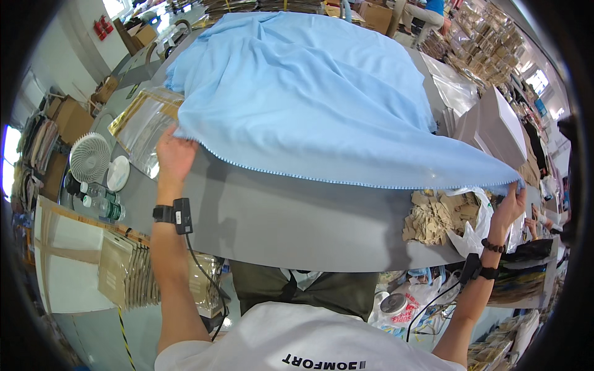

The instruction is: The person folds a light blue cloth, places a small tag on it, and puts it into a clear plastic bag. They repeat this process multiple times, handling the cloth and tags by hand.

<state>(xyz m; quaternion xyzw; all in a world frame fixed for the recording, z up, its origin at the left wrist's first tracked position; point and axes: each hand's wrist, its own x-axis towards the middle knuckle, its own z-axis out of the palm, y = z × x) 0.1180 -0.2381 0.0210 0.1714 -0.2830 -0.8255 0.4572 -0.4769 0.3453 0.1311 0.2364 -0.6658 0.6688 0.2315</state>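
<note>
A large light blue cloth with a stitched, short-fringed edge lies spread and wrinkled over the grey table. Its near edge runs raised between my two hands. At the cloth's left corner, my left hand pinches the edge between thumb and fingers. My right hand grips the opposite corner at the far right, above a heap of brown paper pieces. Along the near side the edge sags a little. Both wrists carry a strapped black device with a cable.
Left of the cloth lie clear plastic bags, a white fan and water bottles. On the right are a stack of white boards, brown paper pieces and a white plastic bag. Another person is beyond the table.
</note>
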